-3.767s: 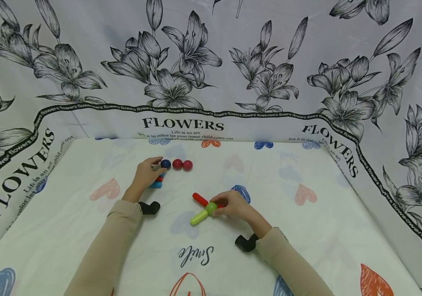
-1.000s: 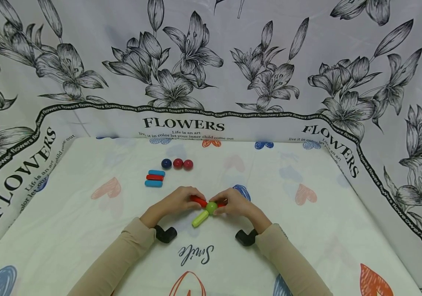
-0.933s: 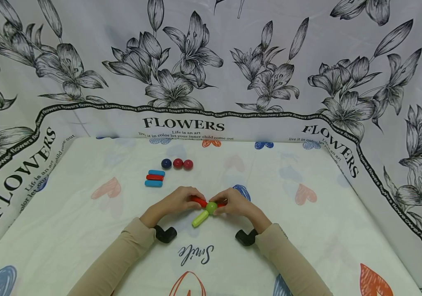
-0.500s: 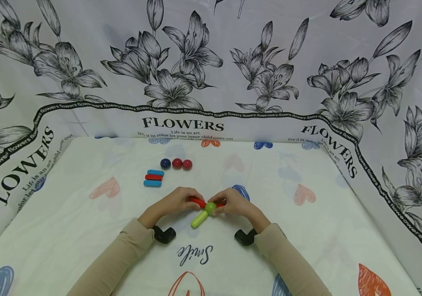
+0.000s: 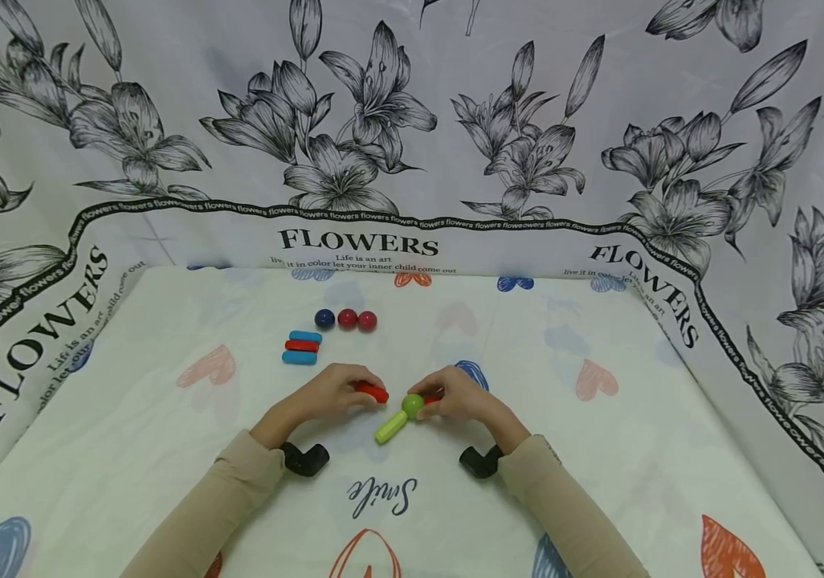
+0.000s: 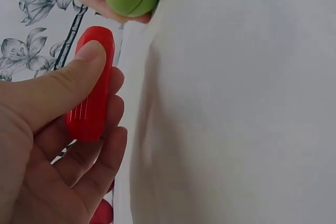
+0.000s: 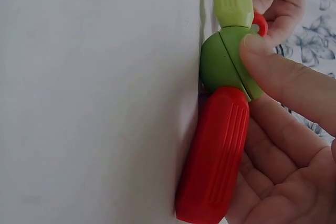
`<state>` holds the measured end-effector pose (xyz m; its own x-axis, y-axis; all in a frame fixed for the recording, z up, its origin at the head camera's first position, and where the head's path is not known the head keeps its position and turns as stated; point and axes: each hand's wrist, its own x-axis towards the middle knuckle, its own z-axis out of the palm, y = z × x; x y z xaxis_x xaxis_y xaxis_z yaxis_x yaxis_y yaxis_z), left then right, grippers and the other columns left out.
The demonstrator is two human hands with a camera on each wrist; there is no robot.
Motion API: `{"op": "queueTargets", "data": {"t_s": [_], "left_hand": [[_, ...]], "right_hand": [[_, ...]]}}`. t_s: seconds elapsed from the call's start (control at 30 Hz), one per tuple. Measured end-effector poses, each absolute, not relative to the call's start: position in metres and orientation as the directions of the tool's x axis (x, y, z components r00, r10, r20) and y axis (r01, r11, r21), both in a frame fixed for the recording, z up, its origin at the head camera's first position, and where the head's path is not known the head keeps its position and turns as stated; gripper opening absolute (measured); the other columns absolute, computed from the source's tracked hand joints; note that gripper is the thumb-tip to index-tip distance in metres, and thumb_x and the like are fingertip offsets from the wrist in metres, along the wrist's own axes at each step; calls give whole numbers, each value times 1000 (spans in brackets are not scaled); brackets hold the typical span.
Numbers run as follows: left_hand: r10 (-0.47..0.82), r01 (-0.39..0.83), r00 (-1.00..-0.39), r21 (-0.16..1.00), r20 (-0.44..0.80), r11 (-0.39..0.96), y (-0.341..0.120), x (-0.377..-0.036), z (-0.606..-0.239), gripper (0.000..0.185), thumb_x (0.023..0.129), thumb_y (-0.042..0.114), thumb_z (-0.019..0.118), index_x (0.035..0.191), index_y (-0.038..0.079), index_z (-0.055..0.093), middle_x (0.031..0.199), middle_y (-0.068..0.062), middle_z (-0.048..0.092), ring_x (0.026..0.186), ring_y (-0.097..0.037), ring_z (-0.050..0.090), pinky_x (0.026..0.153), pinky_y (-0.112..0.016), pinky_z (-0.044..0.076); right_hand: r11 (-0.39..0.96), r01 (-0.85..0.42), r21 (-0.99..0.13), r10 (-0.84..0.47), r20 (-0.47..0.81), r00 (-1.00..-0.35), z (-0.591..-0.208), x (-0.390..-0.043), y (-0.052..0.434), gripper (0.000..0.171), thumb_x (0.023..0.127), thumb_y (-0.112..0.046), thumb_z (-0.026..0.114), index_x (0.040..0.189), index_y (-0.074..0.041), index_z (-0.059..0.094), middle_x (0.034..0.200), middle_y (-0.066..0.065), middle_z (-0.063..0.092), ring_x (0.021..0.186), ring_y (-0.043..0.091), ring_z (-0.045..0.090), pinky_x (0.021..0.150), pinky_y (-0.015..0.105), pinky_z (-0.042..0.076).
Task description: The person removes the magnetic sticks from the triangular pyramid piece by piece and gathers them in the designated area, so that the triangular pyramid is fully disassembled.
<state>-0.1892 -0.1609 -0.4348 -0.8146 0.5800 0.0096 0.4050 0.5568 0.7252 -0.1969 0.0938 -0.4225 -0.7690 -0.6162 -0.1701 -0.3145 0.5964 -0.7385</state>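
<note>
Pulled leftward, the left hand (image 5: 325, 395) had drawn a red rod (image 5: 371, 391) off the green ball (image 5: 412, 405), pinching it between thumb and fingers. The right hand (image 5: 455, 396) gripped the ball, with its green rod (image 5: 390, 427) and second red rod (image 7: 215, 156), on the cloth. Light, rigid, smooth plastic; best held mid-shaft.

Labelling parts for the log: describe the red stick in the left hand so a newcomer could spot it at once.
On the heart-print cloth, find the two hands near the middle. The left hand pinches a short red stick, lying just left of the green ball. Unlike the red stick farther back, it is not sandwiched between two blue sticks.
</note>
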Motion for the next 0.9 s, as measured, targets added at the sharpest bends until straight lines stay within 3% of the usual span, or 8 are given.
{"op": "queueTargets", "data": {"t_s": [0.4, 0.9], "left_hand": [[466, 394, -880, 689, 92, 608, -182, -186, -434, 22, 85, 12, 71, 108, 12, 70, 104, -4, 72, 95, -17, 61, 89, -28, 54], [388, 412, -904, 613, 181, 674, -207, -188, -434, 23, 83, 12, 74, 106, 12, 71, 102, -2, 72, 97, -18, 62, 88, -29, 53]], "right_hand": [[602, -295, -742, -603, -180, -777, -424, -197, 93, 32, 79, -9, 78, 111, -5, 72, 106, 10, 74, 85, 10, 58, 76, 16, 50], [597, -307, -741, -607, -168, -777, -424, -197, 94, 33, 79, -11, 78, 111, -4, 72, 107, 11, 74, 87, 11, 61, 78, 17, 51]]}}
